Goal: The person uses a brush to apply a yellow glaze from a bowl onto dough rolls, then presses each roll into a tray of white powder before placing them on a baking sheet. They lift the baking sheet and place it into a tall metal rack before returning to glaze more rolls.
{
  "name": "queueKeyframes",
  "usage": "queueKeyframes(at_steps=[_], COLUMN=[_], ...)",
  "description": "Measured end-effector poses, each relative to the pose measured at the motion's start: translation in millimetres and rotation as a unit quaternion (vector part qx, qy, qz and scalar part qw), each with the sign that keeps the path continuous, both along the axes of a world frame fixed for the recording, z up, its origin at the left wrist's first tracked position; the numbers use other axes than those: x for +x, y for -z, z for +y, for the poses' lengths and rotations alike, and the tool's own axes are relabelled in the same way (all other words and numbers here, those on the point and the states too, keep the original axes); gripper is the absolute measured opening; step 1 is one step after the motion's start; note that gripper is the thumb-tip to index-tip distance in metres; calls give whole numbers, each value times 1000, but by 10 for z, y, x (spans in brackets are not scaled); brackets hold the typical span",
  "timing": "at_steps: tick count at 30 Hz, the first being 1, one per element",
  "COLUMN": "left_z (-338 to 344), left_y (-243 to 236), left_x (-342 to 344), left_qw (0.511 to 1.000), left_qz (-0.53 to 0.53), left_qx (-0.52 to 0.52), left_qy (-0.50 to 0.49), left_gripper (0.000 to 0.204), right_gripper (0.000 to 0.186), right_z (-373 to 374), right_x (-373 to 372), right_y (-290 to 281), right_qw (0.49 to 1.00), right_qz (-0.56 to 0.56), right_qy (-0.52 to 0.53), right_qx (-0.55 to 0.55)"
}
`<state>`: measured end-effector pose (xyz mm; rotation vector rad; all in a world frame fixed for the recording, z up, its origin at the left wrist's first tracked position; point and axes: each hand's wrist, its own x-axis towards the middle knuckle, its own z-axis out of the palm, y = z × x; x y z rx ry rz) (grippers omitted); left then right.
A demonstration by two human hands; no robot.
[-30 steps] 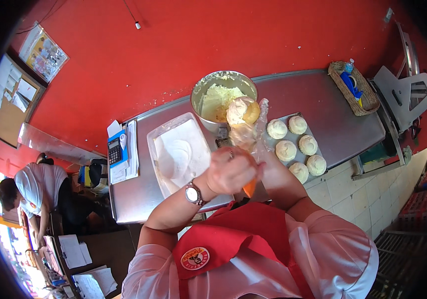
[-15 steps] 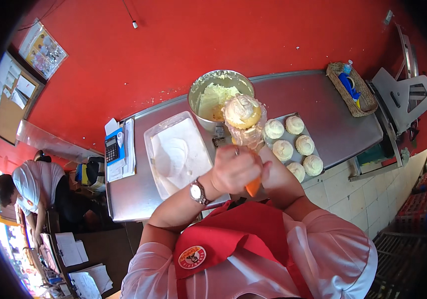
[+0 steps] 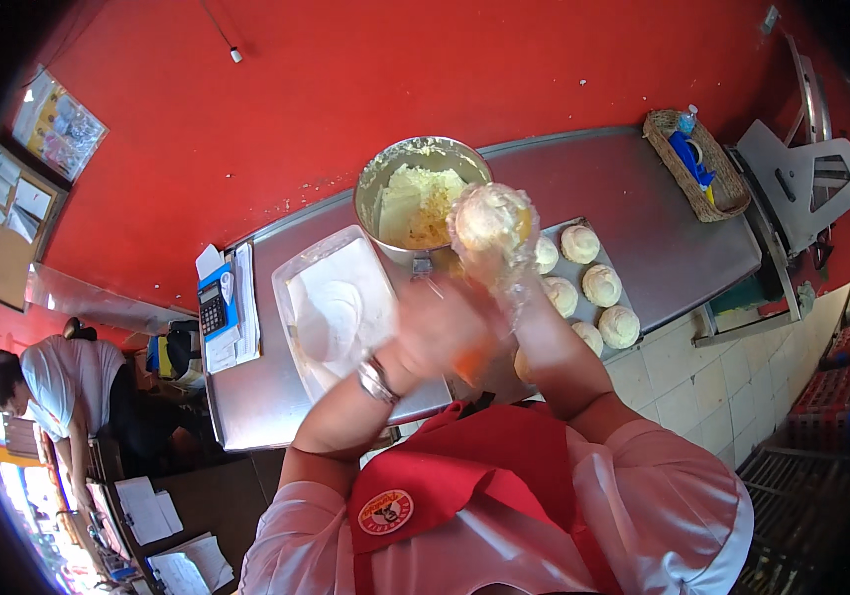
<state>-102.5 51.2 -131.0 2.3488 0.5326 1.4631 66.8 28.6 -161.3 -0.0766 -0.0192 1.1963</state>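
My right hand (image 3: 500, 278), covered in clear plastic, holds up a round bun (image 3: 494, 220) topped with whipped pale cream, beside the pot. Just below it, my left hand (image 3: 442, 327) is closed around an orange handle (image 3: 470, 366); motion blurs this hand, and the tool's working end cannot be made out. A deep metal pot (image 3: 370, 183) stands at the back of the table, with pale cream (image 3: 410, 203) inside and yellowish crumbs on it. Several cream-topped buns (image 3: 601, 286) sit on a metal tray (image 3: 573, 268) to the right, partly behind my right forearm.
A clear plastic tub (image 3: 296, 263) with white contents stands left of the pot. Papers and a calculator (image 3: 212, 309) lie at the metal table's (image 3: 236, 397) left end. A wicker basket (image 3: 722, 203) is at the right. Another person (image 3: 78, 382) bends at the far left.
My left hand has moved left, away from the bun, with the orange handle, and is now blurred. The bun has tilted, its cream turned more to the left. The view has shifted slightly.
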Motion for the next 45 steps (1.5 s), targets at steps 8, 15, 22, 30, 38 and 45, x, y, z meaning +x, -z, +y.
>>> queueKeyframes(at_steps=[8, 15, 22, 30, 38, 45], left_z=[1827, 2260, 1826, -312, 478, -9], left_y=[-61, 591, -222, -296, -1002, -246], left_x=[973, 1334, 984, 276, 198, -322], left_qw=[973, 938, 838, 926, 952, 951], left_qz=[164, 296, -168, 35, -72, -28], left_qx=[-103, -129, -508, 292, -291, 287], left_qy=[-124, -125, 108, 239, 66, 109], left_gripper=[37, 44, 26, 15, 20, 12], right_gripper=[67, 68, 42, 43, 43, 39], right_z=[-152, -427, -389, -266, -263, -116], right_x=[686, 649, 591, 249, -46, -302], right_y=[245, 390, 235, 338, 391, 304], right_qw=[990, 997, 994, 1000, 998, 995], right_qz=[-17, -62, 27, 1, 33, -40], right_qy=[141, -36, 50, -7, -42, -41], right_qx=[10, -23, -89, -9, 14, 84])
